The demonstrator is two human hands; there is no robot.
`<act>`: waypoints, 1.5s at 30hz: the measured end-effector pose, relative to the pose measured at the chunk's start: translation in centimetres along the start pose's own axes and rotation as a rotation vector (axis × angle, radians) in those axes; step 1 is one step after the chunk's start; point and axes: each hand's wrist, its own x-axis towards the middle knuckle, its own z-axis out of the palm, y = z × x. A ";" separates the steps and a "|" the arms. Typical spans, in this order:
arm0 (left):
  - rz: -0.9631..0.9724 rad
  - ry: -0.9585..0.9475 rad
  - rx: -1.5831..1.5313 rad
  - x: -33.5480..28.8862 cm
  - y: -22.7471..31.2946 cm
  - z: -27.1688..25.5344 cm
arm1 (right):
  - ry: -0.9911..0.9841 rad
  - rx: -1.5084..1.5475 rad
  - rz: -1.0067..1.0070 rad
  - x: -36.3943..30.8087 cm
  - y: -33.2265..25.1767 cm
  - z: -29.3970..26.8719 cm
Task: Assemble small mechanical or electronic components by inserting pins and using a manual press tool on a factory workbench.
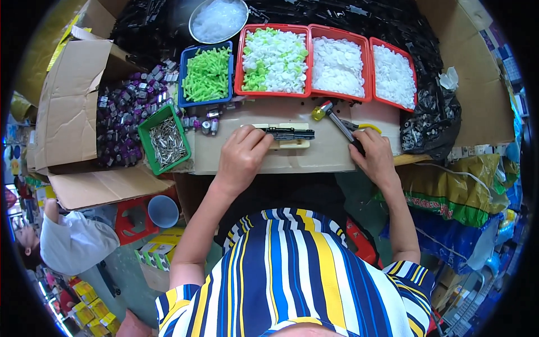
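My left hand (242, 154) is closed on the left end of a long black plastic part (292, 133). That part lies along a cream-coloured block or holder (295, 144) on the bench. In my right hand (375, 154) is the black grip of a small hammer (338, 119), with its metal shaft slanting up to the left. The hammer's head has a yellow face (318, 113) and rests near the bench surface. Pliers with a yellow handle (368, 126) lie just beside the hammer, close to my right fingers.
Behind are a blue tray (182, 84) of green pieces, red trays (310, 84) of white and green pieces, and a bowl (193, 31). Left are a green tray (188, 147) of metal pins and a cardboard box (67, 106). A black bag (446, 123) stands right. Another person (76, 241) is at left.
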 end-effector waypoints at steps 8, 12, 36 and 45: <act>-0.008 -0.052 0.038 -1.2 -0.9 -0.3 | 0.181 0.095 -0.167 2.2 -3.8 0.4; -0.071 -0.122 0.031 -1.5 -1.6 -0.9 | 0.129 0.181 -0.295 4.6 -6.8 2.4; -0.494 0.267 0.002 -6.5 -2.1 -1.2 | -0.055 0.240 -0.551 16.2 -17.8 9.5; -0.542 0.299 -0.005 -6.4 -2.4 -0.4 | -0.083 0.231 -0.519 17.1 -18.2 9.5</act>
